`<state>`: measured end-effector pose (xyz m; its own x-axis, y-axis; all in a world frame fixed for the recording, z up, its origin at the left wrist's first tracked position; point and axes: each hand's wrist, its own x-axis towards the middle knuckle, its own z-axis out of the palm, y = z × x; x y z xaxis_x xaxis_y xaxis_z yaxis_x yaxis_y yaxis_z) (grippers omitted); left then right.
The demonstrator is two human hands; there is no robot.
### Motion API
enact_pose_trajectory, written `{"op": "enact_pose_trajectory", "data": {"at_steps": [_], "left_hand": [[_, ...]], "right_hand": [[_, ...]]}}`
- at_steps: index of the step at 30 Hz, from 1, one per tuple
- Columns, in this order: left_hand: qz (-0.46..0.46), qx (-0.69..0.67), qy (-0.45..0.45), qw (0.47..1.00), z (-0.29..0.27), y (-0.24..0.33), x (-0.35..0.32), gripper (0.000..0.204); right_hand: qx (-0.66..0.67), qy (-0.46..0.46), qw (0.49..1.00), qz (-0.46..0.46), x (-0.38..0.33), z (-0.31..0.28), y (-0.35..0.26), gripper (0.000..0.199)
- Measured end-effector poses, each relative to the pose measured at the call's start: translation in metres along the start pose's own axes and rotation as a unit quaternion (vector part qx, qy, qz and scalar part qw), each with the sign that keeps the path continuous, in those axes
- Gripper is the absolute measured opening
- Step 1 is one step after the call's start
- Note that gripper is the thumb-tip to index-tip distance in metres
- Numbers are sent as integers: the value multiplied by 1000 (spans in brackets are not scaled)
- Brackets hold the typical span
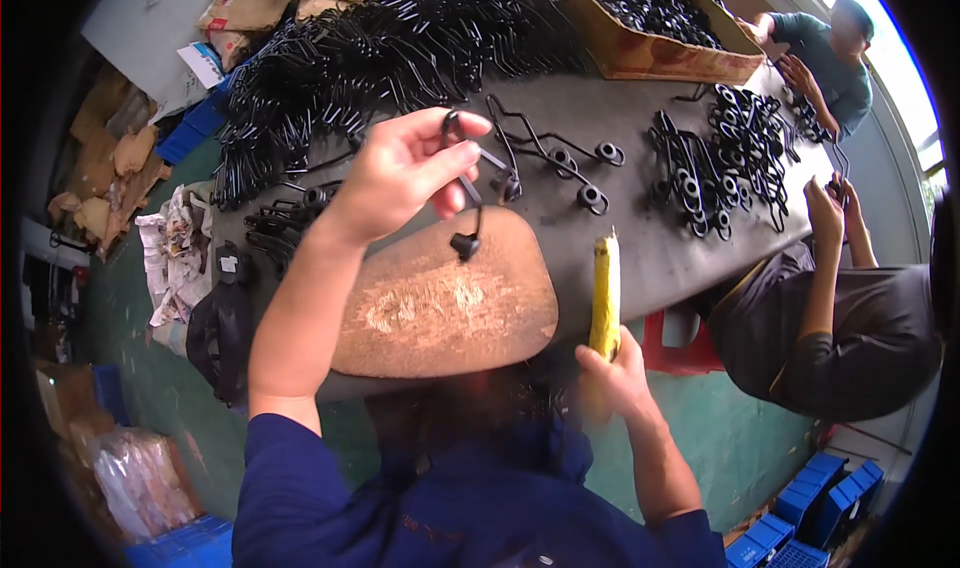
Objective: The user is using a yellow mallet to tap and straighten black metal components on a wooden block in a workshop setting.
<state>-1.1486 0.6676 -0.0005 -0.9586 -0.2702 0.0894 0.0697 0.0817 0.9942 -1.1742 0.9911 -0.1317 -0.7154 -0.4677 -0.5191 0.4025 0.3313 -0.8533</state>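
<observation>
My left hand [400, 173] is raised over the near part of the table, fingers pinched on a bent black metal rod [472, 190]. A black rubber grommet [465, 246] sits on the rod's lower end, just above a worn wooden board [505, 343] with a scuffed middle. To the right of the board, my right hand [620, 376] is wrapped round a yellow stick-shaped tool [606, 293], held upright with a small thin tip at its top. Beyond my left hand lie several bent rods with grommets [560, 160].
A large heap of black bent rods [400, 53] covers the far left of the table. An open cardboard box [680, 66] of black rubber parts stands behind, with a pile of fitted rods [720, 163] at right. Two co-workers [830, 328] work along the right side.
</observation>
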Motion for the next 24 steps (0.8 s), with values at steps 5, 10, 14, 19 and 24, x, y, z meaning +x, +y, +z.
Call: {"op": "enact_pose_trajectory", "data": {"at_steps": [5, 10, 14, 19, 24], "left_hand": [[-70, 53, -26, 996, -3, 17, -71, 16], [-41, 124, -61, 989, -15, -24, -108, 11], [51, 220, -115, 967, -8, -14, -101, 10], [54, 238, -88, 966, -9, -18, -99, 13], [31, 232, -85, 968, -22, -22, -96, 18]], "right_hand": [[-30, -10, 999, -21, -13, 11, 2, 30], [6, -34, 966, -255, -83, 47, -49, 34], [46, -16, 852, -521, -101, 74, -58, 39], [-206, -85, 975, -23, -60, 85, 10, 33], [-64, -51, 956, -282, -118, 103, -40, 23]]}}
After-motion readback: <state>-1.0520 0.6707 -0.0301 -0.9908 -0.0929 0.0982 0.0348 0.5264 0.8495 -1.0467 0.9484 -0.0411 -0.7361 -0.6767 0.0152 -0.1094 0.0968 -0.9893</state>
